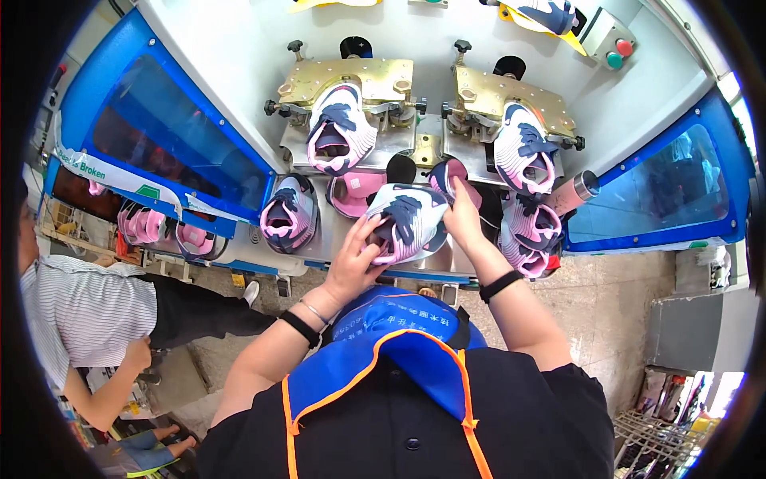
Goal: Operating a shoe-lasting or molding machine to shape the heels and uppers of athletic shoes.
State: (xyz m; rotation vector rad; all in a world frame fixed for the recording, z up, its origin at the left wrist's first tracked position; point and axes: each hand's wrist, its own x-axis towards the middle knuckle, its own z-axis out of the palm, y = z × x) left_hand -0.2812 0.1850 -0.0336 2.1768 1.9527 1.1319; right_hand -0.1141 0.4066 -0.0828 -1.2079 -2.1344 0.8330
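A white and navy shoe upper (pixel 419 214) with dark laces and a pink lining lies in front of me, tilted toward the right. My left hand (pixel 353 257) grips it at the collar, fingers curled over the edge of the opening. Just behind its toe, my right hand (pixel 463 214) has its fingers closed on a pink shoe sole (pixel 453 177) with a dark rim. The palm side of that hand is hidden. Another pink sole (pixel 357 190) rests left of the upper, apart from both hands.
Two brass-coloured clamps (pixel 363 78) stand behind, with a shoe (pixel 341 132) at the left one and a shoe (pixel 523 148) at the right. More shoes (pixel 289 214) flank the work spot. Blue-framed doors (pixel 263 184) enclose both sides. A person (pixel 92 303) stands at left.
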